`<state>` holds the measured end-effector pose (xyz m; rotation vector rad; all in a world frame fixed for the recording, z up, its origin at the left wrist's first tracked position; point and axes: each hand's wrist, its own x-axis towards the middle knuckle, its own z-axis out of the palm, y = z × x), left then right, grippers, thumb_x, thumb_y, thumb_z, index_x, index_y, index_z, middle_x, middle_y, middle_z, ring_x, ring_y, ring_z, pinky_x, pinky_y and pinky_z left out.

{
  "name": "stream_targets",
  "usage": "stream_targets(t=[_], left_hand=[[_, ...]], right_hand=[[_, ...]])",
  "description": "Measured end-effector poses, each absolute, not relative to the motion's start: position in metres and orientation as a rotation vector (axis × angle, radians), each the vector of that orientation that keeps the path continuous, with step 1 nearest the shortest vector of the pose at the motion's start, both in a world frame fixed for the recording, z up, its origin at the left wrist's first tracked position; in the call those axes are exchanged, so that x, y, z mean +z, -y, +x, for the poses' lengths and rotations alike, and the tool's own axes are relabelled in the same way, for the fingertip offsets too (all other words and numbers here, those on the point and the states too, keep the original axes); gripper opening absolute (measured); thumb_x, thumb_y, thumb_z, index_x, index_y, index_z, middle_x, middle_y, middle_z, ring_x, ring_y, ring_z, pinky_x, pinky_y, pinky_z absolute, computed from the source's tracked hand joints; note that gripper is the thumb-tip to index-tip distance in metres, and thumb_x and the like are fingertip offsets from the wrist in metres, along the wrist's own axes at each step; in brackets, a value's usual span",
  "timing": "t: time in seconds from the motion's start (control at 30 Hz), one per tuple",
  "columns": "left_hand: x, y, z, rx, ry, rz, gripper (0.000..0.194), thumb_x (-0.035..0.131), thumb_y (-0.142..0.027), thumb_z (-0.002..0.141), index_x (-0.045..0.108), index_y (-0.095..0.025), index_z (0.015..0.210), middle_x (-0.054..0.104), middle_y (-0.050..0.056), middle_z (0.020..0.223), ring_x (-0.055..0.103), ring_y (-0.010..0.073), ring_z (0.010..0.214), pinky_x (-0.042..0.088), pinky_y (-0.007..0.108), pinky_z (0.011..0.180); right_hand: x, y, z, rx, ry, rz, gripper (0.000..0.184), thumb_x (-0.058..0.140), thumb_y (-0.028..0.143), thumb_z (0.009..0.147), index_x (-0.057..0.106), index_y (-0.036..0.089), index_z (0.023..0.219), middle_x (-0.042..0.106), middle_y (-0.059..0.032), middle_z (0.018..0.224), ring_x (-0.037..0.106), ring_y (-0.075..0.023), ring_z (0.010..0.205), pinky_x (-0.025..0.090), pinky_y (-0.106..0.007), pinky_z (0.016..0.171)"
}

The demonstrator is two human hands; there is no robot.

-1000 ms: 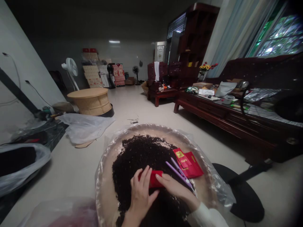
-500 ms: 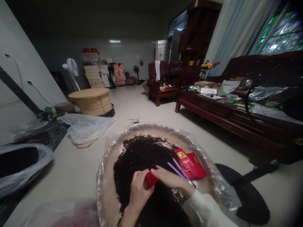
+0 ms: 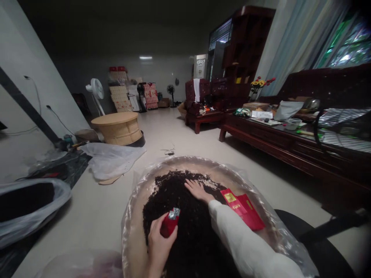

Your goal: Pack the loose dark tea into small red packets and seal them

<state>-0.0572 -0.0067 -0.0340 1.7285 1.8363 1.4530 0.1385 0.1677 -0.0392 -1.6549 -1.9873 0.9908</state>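
Note:
My left hand point(image 3: 159, 236) is wrapped round a small red foil pouch point(image 3: 169, 227) held above the heap, its silvery mouth facing up. Away from it, my right hand point(image 3: 198, 190) lies with fingers spread on the far part of a heap of dark, dry, tea-like leaves point(image 3: 188, 220). The heap fills much of a broad round tray point(image 3: 129, 231) lined with clear plastic. Beyond my right forearm, on the tray's right side, are flat red packets point(image 3: 251, 214) with gold print.
To the left, a plastic-lined container point(image 3: 62, 195) holds more dark material. Clear plastic sheeting point(image 3: 114, 160) lies on the floor near a round wooden stand point(image 3: 116, 125). A dark wooden table point(image 3: 261, 131) with clutter stands right, beside a black fan base point(image 3: 313, 239).
My right hand has left the red pouch and reached forward onto the leaves. The left hand has moved left with the pouch, whose silvery mouth now shows. Purple sticks are now hidden.

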Motion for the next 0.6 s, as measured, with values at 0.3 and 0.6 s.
stream_targets(t=[0.3, 0.6], left_hand=[[-0.036, 0.004, -0.06, 1.413, -1.862, 1.637, 0.041, 0.066, -0.044, 0.067, 0.07, -0.018, 0.099, 0.069, 0.009, 0.089, 0.067, 0.0254, 0.078, 0.057, 0.039, 0.075], [-0.029, 0.005, -0.062, 1.462, -1.857, 1.59, 0.043, 0.066, -0.047, 0.066, 0.07, -0.017, 0.097, 0.069, 0.009, 0.086, 0.067, 0.0246, 0.075, 0.058, 0.038, 0.07]], right_hand=[[-0.016, -0.096, 0.137, 0.759, 2.333, -1.093, 0.051, 0.043, 0.055, 0.091, 0.046, 0.033, 0.137, 0.035, -0.0065, 0.151, 0.025, -0.027, 0.14, 0.021, -0.05, 0.112], [-0.061, -0.078, 0.162, 0.864, 1.9, -1.789, 0.087, 0.044, 0.063, 0.085, 0.011, 0.017, 0.151, 0.007, -0.0157, 0.157, 0.002, -0.0328, 0.144, 0.009, -0.051, 0.115]])
